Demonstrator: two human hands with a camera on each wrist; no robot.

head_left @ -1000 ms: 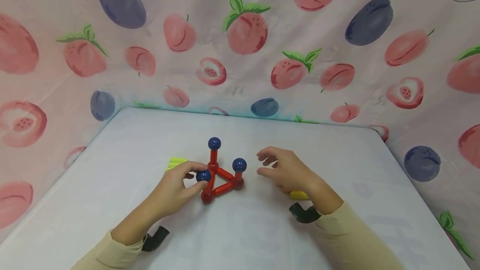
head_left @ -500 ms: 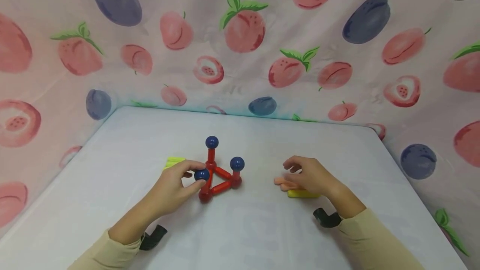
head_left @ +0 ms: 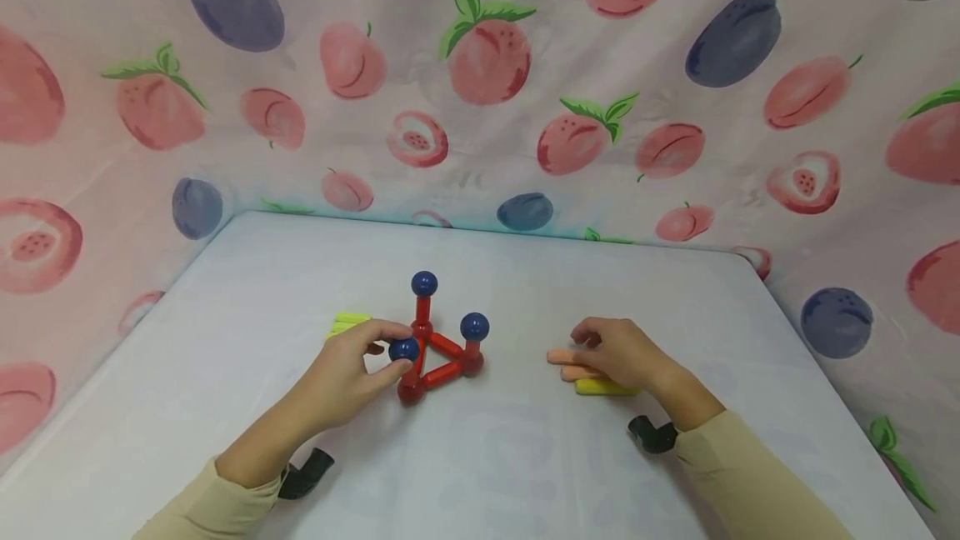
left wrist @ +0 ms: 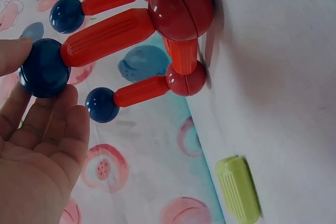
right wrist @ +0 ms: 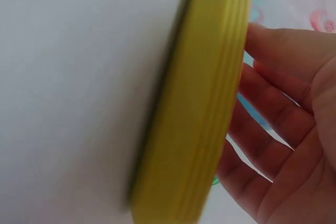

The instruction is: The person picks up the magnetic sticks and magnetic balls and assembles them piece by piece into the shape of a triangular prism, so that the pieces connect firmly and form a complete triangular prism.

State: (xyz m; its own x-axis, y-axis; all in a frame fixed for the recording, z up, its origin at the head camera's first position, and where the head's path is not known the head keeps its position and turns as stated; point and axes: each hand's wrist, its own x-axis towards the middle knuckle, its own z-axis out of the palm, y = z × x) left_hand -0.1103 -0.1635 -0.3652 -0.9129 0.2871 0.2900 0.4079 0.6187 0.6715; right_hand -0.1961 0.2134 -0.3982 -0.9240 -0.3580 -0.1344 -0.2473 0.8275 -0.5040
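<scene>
A magnetic building frame of red rods and red balls stands on the white table. It has a red triangle base (head_left: 442, 375) and upright rods topped by blue balls. My left hand (head_left: 341, 377) pinches the nearest blue ball (left wrist: 44, 69) between thumb and fingers. The other blue balls (head_left: 424, 283) stand untouched. To the right, my right hand (head_left: 626, 350) is over orange rods (head_left: 562, 356), its fingers loosely bent. A yellow rod (head_left: 600, 387) lies in front of them. In the right wrist view this yellow rod (right wrist: 194, 103) hides the fingertips.
Yellow-green rods (head_left: 351, 320) lie beyond my left hand, partly covered by it; one such rod (left wrist: 238, 189) shows in the left wrist view. A fruit-print cloth (head_left: 480, 132) hangs along the table's back and sides.
My right hand has moved right from beside the frame to the orange rods, which shifted slightly. My left hand keeps hold of the blue ball.
</scene>
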